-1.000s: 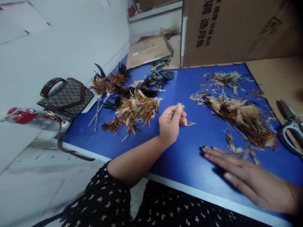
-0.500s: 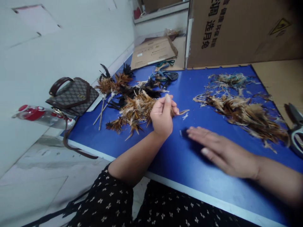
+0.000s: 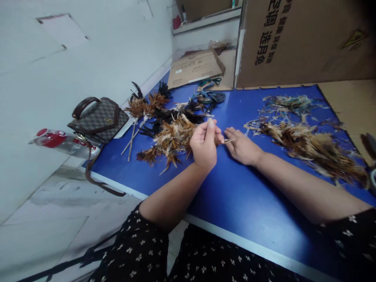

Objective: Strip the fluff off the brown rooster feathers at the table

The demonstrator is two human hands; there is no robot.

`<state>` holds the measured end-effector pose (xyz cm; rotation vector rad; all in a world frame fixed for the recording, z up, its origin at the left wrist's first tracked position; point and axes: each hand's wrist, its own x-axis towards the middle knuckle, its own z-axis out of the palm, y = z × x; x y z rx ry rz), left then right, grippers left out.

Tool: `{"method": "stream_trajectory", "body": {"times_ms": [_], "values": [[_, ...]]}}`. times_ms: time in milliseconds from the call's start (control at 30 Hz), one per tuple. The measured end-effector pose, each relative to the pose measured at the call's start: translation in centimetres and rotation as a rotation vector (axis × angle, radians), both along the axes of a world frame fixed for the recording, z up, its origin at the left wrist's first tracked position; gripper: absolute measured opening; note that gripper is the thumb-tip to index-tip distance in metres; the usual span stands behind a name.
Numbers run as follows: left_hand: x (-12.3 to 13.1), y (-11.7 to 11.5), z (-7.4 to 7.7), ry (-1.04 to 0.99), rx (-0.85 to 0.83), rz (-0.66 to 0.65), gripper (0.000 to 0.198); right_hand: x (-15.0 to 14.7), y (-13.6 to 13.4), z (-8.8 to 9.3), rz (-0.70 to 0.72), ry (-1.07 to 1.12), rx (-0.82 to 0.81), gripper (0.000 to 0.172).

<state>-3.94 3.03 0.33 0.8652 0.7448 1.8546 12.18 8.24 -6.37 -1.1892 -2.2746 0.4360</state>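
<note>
My left hand (image 3: 205,144) is closed in a pinch, thumb pressed against the bent fingers, holding brown feathers; a thin pale feather tip (image 3: 228,140) sticks out on its right side. Just right of it, my right hand (image 3: 243,148) lies palm down on the blue table (image 3: 235,196), fingers stretched out and thumb close to that feather tip. Whatever is under its palm is hidden. Left of my left hand spreads a pile of tan and brown feathers (image 3: 173,137), with black feathers (image 3: 167,115) behind it.
Loose brown feathers (image 3: 311,145) and bluish scraps (image 3: 290,102) lie at right, near scissors (image 3: 372,176). At left are feather bunches on sticks (image 3: 132,139), a handbag (image 3: 102,119) and a bottle (image 3: 63,141). Flattened cardboard (image 3: 196,66) and a large carton (image 3: 302,43) stand behind.
My right hand has moved left and away from me across the table, up beside my left hand, covering a small white scrap. My left hand keeps its pinch. The view has shifted slightly.
</note>
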Motion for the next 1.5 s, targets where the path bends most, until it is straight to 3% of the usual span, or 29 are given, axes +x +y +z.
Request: {"method": "stream_trajectory", "body": {"times_ms": [100,200,300,433,500,567,700,767,867,1033,1167,1500], "values": [[-0.1,0.3,-0.2,-0.005,-0.014,0.012,0.047,3.4,3.9,0.1,-0.168,0.039,0.023,0.052],[-0.2,0.5,-0.3,0.003,-0.022,0.026,0.047,6.1,4.4,0.4,-0.283,0.081,0.04,0.045],[-0.1,0.5,-0.5,-0.003,-0.028,0.003,0.047,5.9,0.9,0.5,-0.24,0.082,0.046,0.05],[0.6,-0.2,-0.9,-0.022,-0.098,-0.121,0.051,3.3,-5.9,1.0,0.063,-0.035,0.082,0.047],[1.3,-1.0,-1.1,-0.003,-0.157,-0.21,0.053,2.9,-7.9,1.7,0.11,-0.041,0.109,0.043],[2.1,-1.9,-1.5,0.029,-0.199,-0.327,0.055,3.4,-8.7,2.6,0.058,0.018,0.125,0.038],[3.4,-3.6,-2.3,0.075,-0.266,-0.527,0.056,5.7,-9.3,3.8,-0.184,0.271,0.234,0.035],[3.9,-4.2,-2.6,0.094,-0.298,-0.595,0.057,6.4,-10.0,3.8,-0.194,0.358,0.292,0.042],[4.3,-4.8,-3.1,0.136,-0.33,-0.663,0.055,6.7,-11.0,3.0,-0.102,0.367,0.318,0.052],[4.1,-4.9,-3.6,0.237,-0.328,-0.702,0.055,7.0,-11.0,1.4,-0.002,0.293,0.399,0.065],[3.9,-4.7,-3.8,0.308,-0.359,-0.661,0.057,7.3,-10.7,1.3,0.014,0.136,0.453,0.076],[3.7,-4.4,-3.8,0.388,-0.394,-0.648,0.057,7.4,-10.4,0.6,-0.006,0.052,0.442,0.075]]}}
